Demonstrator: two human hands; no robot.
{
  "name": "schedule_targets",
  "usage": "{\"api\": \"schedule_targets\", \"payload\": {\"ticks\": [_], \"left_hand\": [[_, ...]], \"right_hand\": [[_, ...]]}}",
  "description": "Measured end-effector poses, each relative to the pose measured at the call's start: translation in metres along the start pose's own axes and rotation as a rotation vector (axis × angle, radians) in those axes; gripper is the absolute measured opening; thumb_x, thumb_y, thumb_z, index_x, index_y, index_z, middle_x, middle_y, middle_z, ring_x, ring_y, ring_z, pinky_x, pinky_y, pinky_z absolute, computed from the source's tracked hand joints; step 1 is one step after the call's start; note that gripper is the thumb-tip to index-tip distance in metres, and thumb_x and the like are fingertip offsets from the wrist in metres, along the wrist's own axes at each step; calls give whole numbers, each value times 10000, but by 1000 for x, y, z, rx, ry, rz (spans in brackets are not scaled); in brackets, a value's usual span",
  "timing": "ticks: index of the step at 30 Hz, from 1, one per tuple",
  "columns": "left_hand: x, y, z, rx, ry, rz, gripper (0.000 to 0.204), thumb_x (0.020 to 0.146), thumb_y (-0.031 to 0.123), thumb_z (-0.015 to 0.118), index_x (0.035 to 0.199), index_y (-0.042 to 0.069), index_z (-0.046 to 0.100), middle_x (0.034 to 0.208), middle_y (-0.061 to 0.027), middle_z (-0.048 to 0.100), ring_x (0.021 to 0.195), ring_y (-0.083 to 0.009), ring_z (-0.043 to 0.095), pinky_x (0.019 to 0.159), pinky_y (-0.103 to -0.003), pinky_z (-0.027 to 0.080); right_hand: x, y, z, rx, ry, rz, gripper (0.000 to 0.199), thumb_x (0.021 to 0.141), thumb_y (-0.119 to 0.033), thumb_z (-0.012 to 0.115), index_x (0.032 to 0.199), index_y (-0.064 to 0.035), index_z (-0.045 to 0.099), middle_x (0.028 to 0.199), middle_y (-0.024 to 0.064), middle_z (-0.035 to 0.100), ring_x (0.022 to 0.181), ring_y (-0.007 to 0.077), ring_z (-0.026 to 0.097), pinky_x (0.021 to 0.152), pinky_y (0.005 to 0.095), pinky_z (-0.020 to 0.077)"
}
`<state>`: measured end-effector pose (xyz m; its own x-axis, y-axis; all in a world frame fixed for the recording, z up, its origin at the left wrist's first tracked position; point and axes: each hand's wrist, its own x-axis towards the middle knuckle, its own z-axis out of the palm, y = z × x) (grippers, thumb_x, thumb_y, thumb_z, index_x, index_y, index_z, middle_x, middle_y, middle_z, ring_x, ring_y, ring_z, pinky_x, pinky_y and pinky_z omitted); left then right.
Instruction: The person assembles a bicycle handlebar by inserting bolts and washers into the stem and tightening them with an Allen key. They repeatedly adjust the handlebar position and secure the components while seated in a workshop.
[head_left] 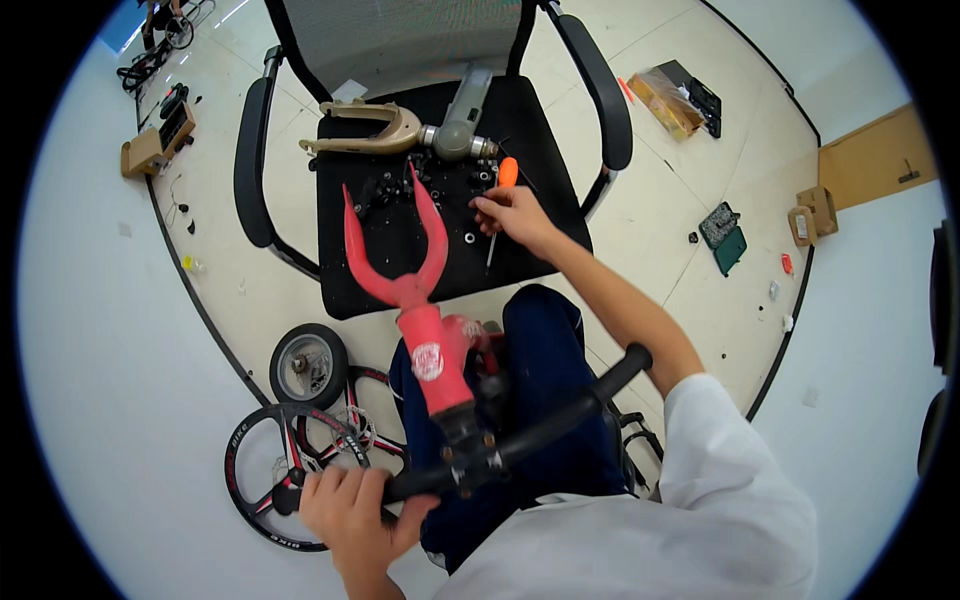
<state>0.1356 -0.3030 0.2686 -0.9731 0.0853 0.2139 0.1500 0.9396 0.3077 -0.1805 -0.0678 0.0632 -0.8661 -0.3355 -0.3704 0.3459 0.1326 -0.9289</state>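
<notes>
My left hand (350,515) is wrapped round the left end of a black handlebar (540,437). The bar joins a red bicycle frame (428,345) resting across my lap, its red fork (437,245) pointing away over the chair seat (400,285). Over the seat's right part, my right hand (515,215) has its fingertips pinched together; whatever they hold is too small to make out. Close by lies an orange-handled screwdriver (508,172), its shaft partly hidden by that hand. Small dark bolts and fittings (385,190) lie scattered on the seat, with a metal nut (470,238) nearer me.
Behind the small parts, a gold fork (375,132) and a grey-green tube piece (462,130) lie on the seat between two armrests (594,90). Wheels (290,470) lie on the floor at left. A green tool case (725,240) and an open box (667,100) are at right.
</notes>
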Motion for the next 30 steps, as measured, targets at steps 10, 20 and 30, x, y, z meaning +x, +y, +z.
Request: {"api": "schedule_targets", "payload": {"ticks": [10, 20, 30], "left_hand": [[2, 7, -7, 63, -50, -34, 555, 818, 593, 652, 668, 66, 557, 576, -20, 480, 557, -260, 460, 592, -388, 329], [8, 11, -7, 42, -83, -40, 528, 858, 567, 604, 692, 69, 546, 586, -33, 468, 558, -268, 449, 590, -385, 302], [10, 5, -5, 40, -14, 0, 560, 810, 596, 717, 695, 71, 560, 597, -40, 482, 573, -276, 455, 581, -390, 325]], "right_hand": [[8, 26, 21, 169, 131, -184, 263, 1059, -215, 486, 1021, -18, 657, 691, -10, 517, 642, 58, 495, 596, 240, 417], [15, 7, 36, -386, 192, -548, 247, 935, -194, 625, 994, 24, 726, 1069, 174, 687, 1007, 359, 655, 882, 424, 514], [-67, -97, -53, 93, 213, -555, 268, 979, -162, 529, 854, 39, 656, 1031, 142, 753, 893, 153, 683, 908, 303, 523]]}}
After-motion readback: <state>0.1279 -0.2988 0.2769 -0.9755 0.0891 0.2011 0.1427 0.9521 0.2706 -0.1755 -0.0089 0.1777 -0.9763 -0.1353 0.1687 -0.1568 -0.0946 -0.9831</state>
